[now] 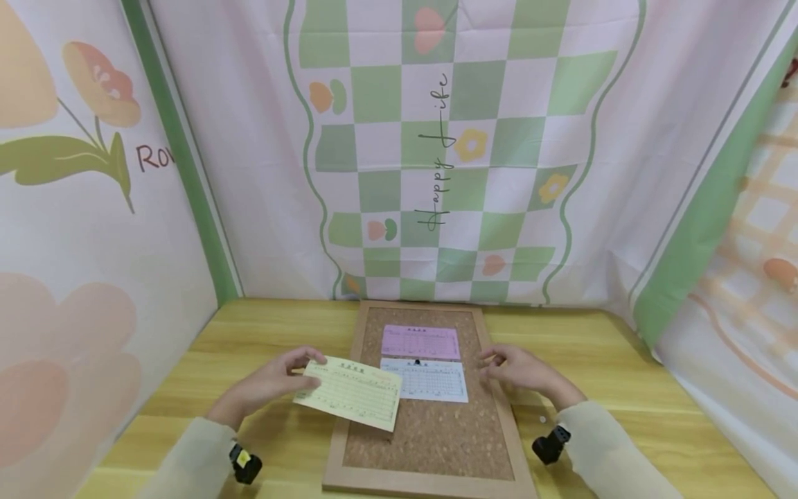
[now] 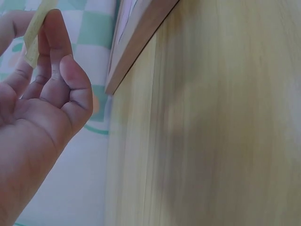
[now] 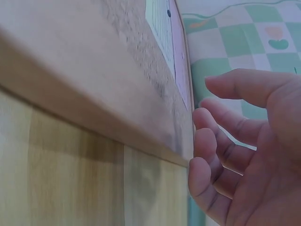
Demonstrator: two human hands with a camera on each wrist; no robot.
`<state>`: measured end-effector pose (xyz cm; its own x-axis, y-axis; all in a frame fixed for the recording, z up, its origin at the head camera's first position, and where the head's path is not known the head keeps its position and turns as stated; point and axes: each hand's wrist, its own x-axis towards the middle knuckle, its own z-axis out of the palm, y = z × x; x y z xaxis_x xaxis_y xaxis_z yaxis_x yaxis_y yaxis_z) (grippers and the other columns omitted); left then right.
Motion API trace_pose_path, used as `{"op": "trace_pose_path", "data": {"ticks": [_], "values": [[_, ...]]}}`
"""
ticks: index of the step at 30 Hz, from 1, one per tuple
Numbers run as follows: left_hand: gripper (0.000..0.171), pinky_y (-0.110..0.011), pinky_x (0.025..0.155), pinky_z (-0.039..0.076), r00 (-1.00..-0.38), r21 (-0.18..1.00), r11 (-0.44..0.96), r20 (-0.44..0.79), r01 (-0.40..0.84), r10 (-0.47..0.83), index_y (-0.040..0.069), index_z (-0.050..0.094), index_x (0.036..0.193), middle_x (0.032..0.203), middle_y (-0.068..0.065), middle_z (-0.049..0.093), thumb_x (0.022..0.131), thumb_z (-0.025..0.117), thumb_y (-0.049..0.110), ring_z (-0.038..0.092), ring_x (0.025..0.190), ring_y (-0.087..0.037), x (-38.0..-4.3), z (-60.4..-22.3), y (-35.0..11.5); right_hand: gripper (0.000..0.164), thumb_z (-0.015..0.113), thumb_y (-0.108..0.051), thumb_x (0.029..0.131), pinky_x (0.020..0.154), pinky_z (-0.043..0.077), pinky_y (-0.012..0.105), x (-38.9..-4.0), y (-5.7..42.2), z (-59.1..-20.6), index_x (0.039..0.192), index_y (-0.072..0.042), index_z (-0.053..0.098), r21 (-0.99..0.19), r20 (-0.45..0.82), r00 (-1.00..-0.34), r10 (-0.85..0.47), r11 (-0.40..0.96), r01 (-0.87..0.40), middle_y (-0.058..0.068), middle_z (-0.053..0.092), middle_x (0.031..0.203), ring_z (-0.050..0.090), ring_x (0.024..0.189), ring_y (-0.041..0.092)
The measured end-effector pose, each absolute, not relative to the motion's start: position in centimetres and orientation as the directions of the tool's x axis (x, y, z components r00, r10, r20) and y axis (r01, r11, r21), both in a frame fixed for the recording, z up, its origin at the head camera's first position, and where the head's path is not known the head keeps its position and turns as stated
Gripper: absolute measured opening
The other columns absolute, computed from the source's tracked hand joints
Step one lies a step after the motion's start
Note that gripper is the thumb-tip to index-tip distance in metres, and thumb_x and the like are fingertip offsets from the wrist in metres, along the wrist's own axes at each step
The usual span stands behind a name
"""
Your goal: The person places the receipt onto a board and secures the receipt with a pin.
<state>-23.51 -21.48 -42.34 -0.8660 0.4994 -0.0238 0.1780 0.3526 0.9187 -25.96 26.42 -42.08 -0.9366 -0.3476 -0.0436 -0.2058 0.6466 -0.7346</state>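
In the head view my left hand pinches a pale yellow printed form by its left edge. The form is held tilted over the left side of a wood-framed cork board. The left wrist view shows the yellow form edge-on between thumb and fingers. On the board lie a pink form and, just below it, a white-blue form with a black pin at its top edge. My right hand is by the board's right frame, fingers loosely bent, nothing seen between them.
The board lies on a yellow wood-grain table, its far end near a checkered curtain. A small pale object, too small to identify, is on the table right of the board. Each wrist wears a black camera.
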Motion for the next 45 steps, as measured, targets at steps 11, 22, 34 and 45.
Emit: {"op": "trace_pose_path", "data": {"ticks": [11, 22, 34, 45], "values": [[0.041, -0.06, 0.1, 0.041, -0.864, 0.92, 0.344, -0.01, 0.19, 0.504, 0.019, 0.056, 0.131, 0.144, -0.013, 0.046, 0.095, 0.07, 0.032, 0.044, 0.129, -0.038, -24.0, -43.0, -19.6, 0.035, 0.058, -0.014, 0.101, 0.066, 0.055, 0.04, -25.5, 25.1, -41.5, 0.124, 0.011, 0.059, -0.786, -0.042, -0.879, -0.475, 0.558, -0.265, 0.014, 0.064, 0.094, 0.063, 0.081, 0.028], [0.041, -0.051, 0.098, 0.045, -0.852, 0.943, 0.283, 0.002, 0.176, 0.523, 0.017, 0.057, 0.13, 0.141, -0.011, 0.049, 0.094, 0.071, 0.03, 0.051, 0.122, -0.032, -24.5, -43.5, -17.5, 0.035, 0.054, -0.026, 0.105, 0.074, 0.055, 0.041, -24.7, 23.1, -40.9, 0.123, 0.003, 0.064, -0.802, -0.094, -0.815, -0.572, 0.529, -0.279, 0.009, 0.067, 0.097, 0.064, 0.087, 0.028], [0.04, -0.048, 0.096, 0.047, -0.849, 0.951, 0.255, 0.015, 0.175, 0.528, 0.015, 0.055, 0.131, 0.141, -0.014, 0.048, 0.096, 0.069, 0.028, 0.054, 0.117, -0.03, -24.3, -43.1, -16.1, 0.033, 0.052, -0.028, 0.106, 0.08, 0.055, 0.047, -23.3, 21.2, -40.2, 0.112, -0.002, 0.07, -0.844, -0.12, -0.737, -0.665, 0.459, -0.277, 0.012, 0.068, 0.099, 0.064, 0.091, 0.034], [0.037, -0.046, 0.094, 0.048, -0.843, 0.949, 0.247, 0.035, 0.197, 0.537, 0.015, 0.057, 0.129, 0.138, -0.011, 0.05, 0.096, 0.069, 0.027, 0.052, 0.119, -0.03, -23.9, -43.0, -14.9, 0.029, 0.052, -0.023, 0.106, 0.071, 0.056, 0.04, -23.0, 20.5, -40.9, 0.097, -0.002, 0.069, -0.842, -0.065, -0.735, -0.675, 0.433, -0.322, 0.014, 0.069, 0.09, 0.065, 0.079, 0.033]]}}
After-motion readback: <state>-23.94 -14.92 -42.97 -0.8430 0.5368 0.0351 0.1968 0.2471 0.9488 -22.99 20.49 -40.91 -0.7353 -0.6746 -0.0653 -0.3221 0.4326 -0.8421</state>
